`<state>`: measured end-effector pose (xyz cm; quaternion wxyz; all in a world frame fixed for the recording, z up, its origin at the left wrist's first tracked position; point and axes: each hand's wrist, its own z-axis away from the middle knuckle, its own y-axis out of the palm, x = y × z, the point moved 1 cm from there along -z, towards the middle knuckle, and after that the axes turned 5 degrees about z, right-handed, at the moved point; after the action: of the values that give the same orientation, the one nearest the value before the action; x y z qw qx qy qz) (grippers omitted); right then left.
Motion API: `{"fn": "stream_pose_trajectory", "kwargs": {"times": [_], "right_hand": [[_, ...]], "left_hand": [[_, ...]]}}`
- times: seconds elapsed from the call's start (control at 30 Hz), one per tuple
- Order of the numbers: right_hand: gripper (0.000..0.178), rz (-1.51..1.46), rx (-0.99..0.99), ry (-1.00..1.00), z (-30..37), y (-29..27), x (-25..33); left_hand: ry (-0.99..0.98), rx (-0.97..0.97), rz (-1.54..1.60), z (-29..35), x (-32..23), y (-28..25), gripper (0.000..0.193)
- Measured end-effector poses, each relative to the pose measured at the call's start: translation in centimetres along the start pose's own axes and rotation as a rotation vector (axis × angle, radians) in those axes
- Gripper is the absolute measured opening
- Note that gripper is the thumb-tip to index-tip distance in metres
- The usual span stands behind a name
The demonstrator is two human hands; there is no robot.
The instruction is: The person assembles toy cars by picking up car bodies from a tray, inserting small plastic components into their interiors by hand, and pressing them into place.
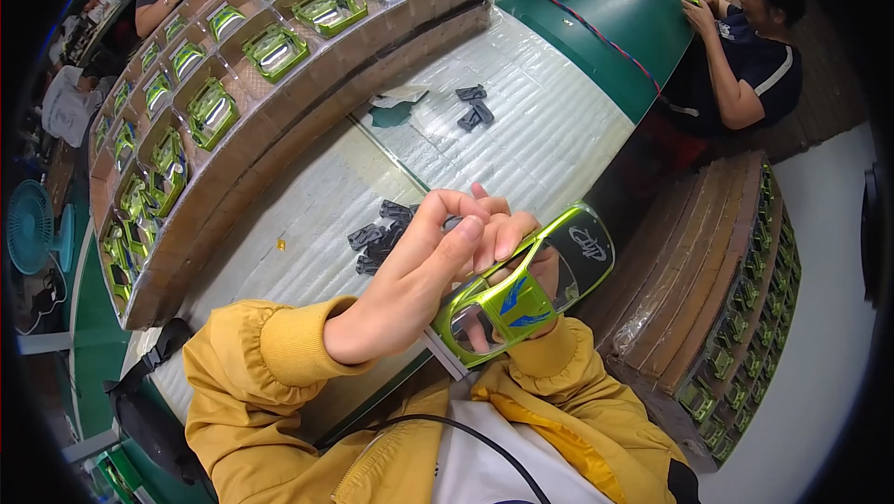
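A glossy lime-green plastic housing (521, 304) with see-through openings, blue markings and a dark rounded end is held up in front of my chest. Behind it, mostly hidden, my right hand (544, 273) grips it; some of its fingers show through the openings. My left hand (424, 262) is at the housing's upper edge, its fingers bent and drawn together. Whatever they pinch is hidden, though a bit of something dark shows among them. Beyond my left hand, several small black plastic pieces (374, 241) lie in a heap on the table.
A divided cardboard tray (307, 108) of green housings stands at left and far. More black pieces (475, 113) lie on the covered tabletop (521, 66). Stacked trays (689, 271) rise at my right. Two other people (754, 66) handle parts across the tables. A fan (35, 224) stands far left.
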<state>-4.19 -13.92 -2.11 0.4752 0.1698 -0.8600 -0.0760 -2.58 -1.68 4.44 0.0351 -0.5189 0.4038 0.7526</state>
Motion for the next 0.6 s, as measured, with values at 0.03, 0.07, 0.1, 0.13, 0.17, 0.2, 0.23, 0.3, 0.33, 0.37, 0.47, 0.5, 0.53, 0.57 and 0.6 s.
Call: {"fn": "stream_pose_trajectory", "kwargs": {"times": [0.03,0.07,0.1,0.13,0.17,0.2,0.23,0.3,0.33,0.37,0.47,0.5,0.53,0.57,0.6], "right_hand": [[0.025,-0.029,0.016,0.017,-0.09,-0.04,0.0],[0.025,-0.023,0.017,0.016,-0.13,-0.09,-0.03],[0.023,-0.134,0.024,0.038,-0.14,-0.11,-0.11],[0.021,-0.247,0.032,0.058,-0.19,-0.04,-0.1],[0.021,-0.243,0.033,0.057,-0.21,-0.03,-0.11],[0.02,-0.248,0.049,0.046,-0.21,-0.03,-0.14],[0.019,-0.253,0.064,0.036,-0.21,-0.11,-0.19],[0.019,-0.272,0.037,0.032,-0.13,-0.01,-0.42],[0.019,-0.292,0.018,0.027,-0.1,0.28,-0.43],[0.019,-0.277,0.01,0.048,-0.33,0.66,0.03],[0.021,-0.245,-0.022,0.028,-0.37,0.59,-0.13],[0.024,-0.234,-0.022,0.071,-0.19,0.27,-0.13],[0.028,-0.035,-0.092,0.059,0.03,0.86,0.14],[0.03,-0.126,-0.074,0.066,-0.39,0.76,-0.18],[0.033,-0.216,-0.055,0.07,-0.8,0.59,-0.45]], "left_hand": [[0.002,0.005,0.002,0.02,-0.04,0.09,0.018],[0.002,0.003,0.016,0.09,-0.08,0.15,0.017],[0.001,0.0,0.03,0.14,-0.03,0.16,0.017],[0.003,0.004,0.031,0.27,0.13,0.1,0.017],[0.03,0.015,0.023,0.36,0.4,-0.04,0.017],[0.055,0.025,0.014,0.41,0.54,-0.13,0.016],[0.042,0.032,-0.001,0.39,0.38,0.0,0.017],[0.054,0.05,-0.017,0.15,0.62,0.16,0.017],[0.073,0.066,-0.034,0.34,0.57,0.11,0.018],[0.074,0.07,-0.029,0.49,0.47,0.02,0.018],[-0.012,0.039,-0.062,0.32,0.49,-0.23,0.02],[-0.012,0.012,-0.04,0.13,0.59,-0.33,0.02],[-0.018,-0.015,-0.015,0.0,0.83,-0.36,0.021],[-0.043,-0.092,0.039,-0.05,0.39,0.11,0.022],[-0.046,-0.067,0.048,-0.13,0.5,-0.61,0.022]]}}
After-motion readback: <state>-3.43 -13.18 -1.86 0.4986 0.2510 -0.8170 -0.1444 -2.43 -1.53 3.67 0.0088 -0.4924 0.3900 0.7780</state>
